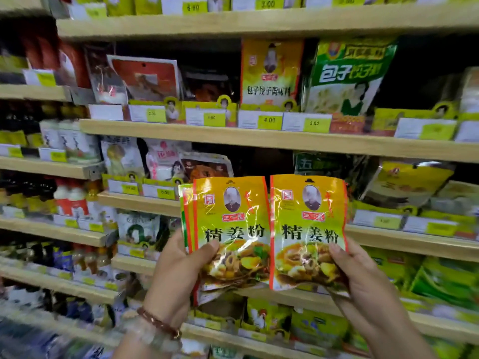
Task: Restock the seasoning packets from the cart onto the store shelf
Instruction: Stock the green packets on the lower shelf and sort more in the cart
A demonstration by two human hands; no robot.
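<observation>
Your left hand [178,275] pinches small stack of seasoning packets [230,229]; your right hand [363,278] pinches single packet [308,229] beside it. Both upright, edges nearly touching, before shelf [259,138].

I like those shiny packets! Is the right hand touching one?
Touching: the head view shows the right hand pinching the right packet with its thumb on the front.

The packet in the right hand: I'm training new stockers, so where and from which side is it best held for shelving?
Hold the right packet by its lower right corner, from below, as the right hand does now. It is flat and upright, so a low grip leaves its top edge free to enter first.
</observation>
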